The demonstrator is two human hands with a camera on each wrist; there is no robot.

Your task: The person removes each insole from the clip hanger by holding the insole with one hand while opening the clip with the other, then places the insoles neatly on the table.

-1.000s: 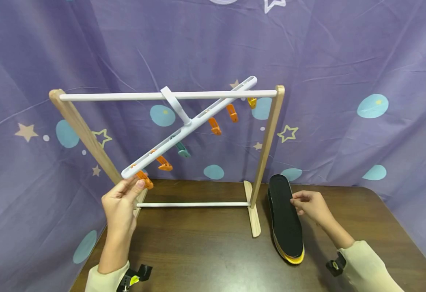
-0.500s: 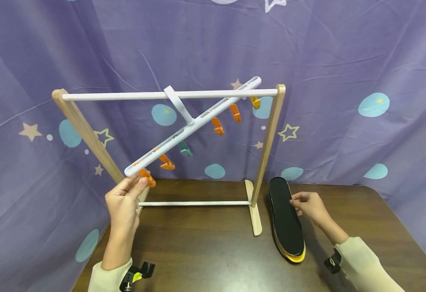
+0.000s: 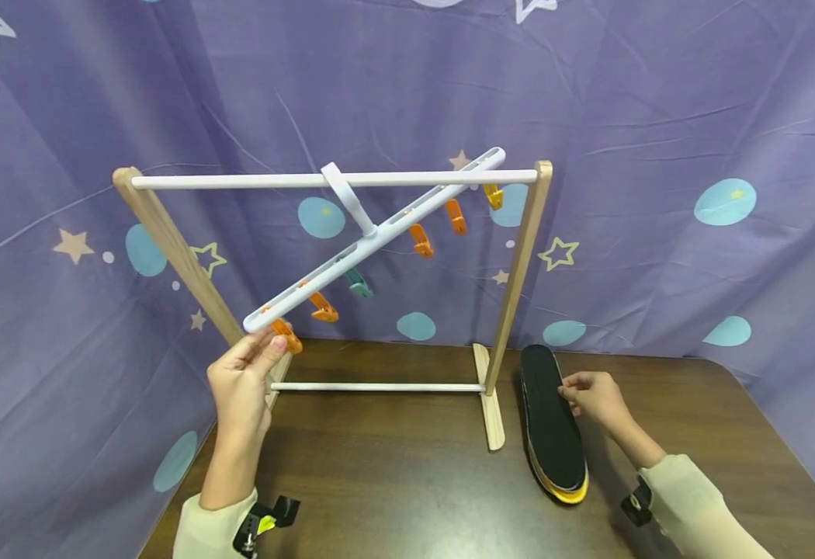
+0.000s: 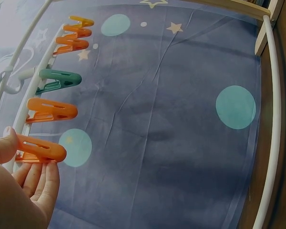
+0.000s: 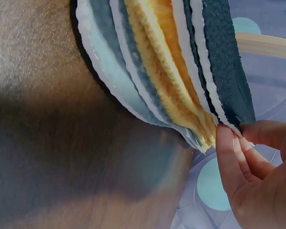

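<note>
My left hand (image 3: 243, 380) pinches the orange clothespin (image 4: 40, 149) at the near end of a white clip hanger (image 3: 310, 283). This hanger hooks over the rack's top bar and slants across it. More clothespins hang along it: orange ones (image 3: 324, 307), a green one (image 3: 358, 282) and a yellow one (image 3: 494, 196) at the far end. On the table to the right lies a stack of insoles (image 5: 152, 62), with white, grey and yellow layers showing edge-on. At its right side my right hand (image 3: 594, 397) pinches the edge of the black top insole (image 3: 553, 419) between thumb and fingers.
A wooden rack with a white top bar (image 3: 226, 182) and a white lower bar (image 3: 379, 387) stands at the back of the brown table (image 3: 393, 481). Its right foot (image 3: 491, 411) is just left of the insoles. A purple patterned curtain (image 3: 645, 155) hangs close behind.
The head view has shifted slightly, moving the rack a little rightward in frame. The top insole's far tip sits slightly lower than before. Both hands keep the same holds.
</note>
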